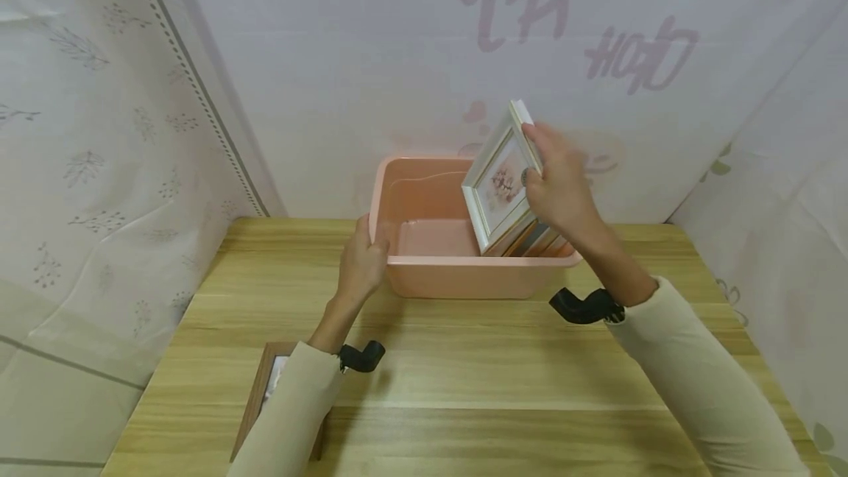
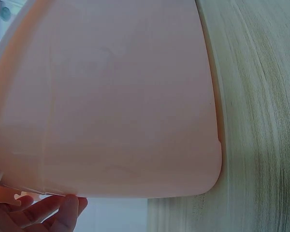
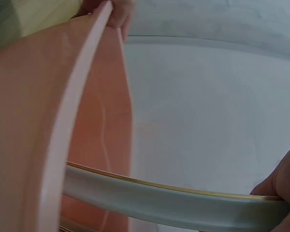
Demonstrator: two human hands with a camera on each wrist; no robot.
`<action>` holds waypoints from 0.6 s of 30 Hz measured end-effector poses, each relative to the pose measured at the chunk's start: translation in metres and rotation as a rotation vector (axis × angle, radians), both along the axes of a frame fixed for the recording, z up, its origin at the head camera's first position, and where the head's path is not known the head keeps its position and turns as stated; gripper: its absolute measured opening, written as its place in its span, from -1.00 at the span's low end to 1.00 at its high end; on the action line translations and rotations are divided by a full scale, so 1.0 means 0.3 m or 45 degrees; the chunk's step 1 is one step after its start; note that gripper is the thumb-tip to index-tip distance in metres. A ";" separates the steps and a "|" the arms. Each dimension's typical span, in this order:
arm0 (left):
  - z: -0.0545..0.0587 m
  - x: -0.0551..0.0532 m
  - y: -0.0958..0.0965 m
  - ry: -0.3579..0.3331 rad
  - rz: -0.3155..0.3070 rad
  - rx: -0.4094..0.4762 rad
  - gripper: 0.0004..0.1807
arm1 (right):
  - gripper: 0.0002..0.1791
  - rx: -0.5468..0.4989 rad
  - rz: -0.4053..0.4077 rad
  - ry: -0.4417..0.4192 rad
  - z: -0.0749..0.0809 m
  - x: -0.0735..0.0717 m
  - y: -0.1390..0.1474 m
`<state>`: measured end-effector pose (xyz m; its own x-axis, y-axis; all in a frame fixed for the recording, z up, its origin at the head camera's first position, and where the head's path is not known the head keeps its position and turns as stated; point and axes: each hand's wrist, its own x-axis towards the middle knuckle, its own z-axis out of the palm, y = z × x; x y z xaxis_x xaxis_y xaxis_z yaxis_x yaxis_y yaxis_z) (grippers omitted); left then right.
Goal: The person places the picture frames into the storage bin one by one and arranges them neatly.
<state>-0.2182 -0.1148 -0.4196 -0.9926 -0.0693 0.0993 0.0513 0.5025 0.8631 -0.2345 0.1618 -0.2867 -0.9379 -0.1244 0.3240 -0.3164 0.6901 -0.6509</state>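
Observation:
A pink plastic bin (image 1: 457, 280) stands on the wooden table against the back wall. My left hand (image 1: 361, 260) grips the bin's left rim near the front corner; in the left wrist view its fingers curl at the rim beside the bin's wall (image 2: 121, 106). My right hand (image 1: 562, 186) pinches a white picture frame (image 1: 505, 181) with a flower print by its upper right edge. That frame leans tilted, its lower part inside the bin. In the right wrist view the frame's edge (image 3: 183, 200) runs into the bin. Several other frames (image 1: 530, 238) stand behind it, partly hidden.
A brown wooden picture frame (image 1: 250, 411) lies at the table's front left, partly covered by my left sleeve. Printed white cloth (image 1: 318, 79) hangs behind and at both sides of the table (image 1: 464, 381). Dark camera mounts (image 1: 583, 305) are on both wrists.

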 end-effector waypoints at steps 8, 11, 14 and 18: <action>0.002 0.001 -0.002 0.004 0.015 -0.015 -0.40 | -0.27 0.112 -0.023 -0.017 -0.096 -0.028 -0.051; 0.002 0.001 -0.003 -0.004 0.015 -0.011 -0.40 | -0.27 0.125 -0.009 -0.029 -0.127 -0.038 -0.059; 0.001 0.000 -0.001 -0.001 0.019 -0.010 -0.41 | -0.27 0.129 0.002 -0.046 -0.151 -0.043 -0.067; 0.001 0.000 0.000 0.011 0.027 -0.016 -0.43 | -0.27 0.115 0.007 -0.042 -0.182 -0.046 -0.083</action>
<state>-0.2183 -0.1149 -0.4193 -0.9901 -0.0888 0.1089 0.0481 0.5143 0.8563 -0.2484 0.1369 -0.3413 -0.9470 -0.1572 0.2803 -0.3001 0.7446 -0.5962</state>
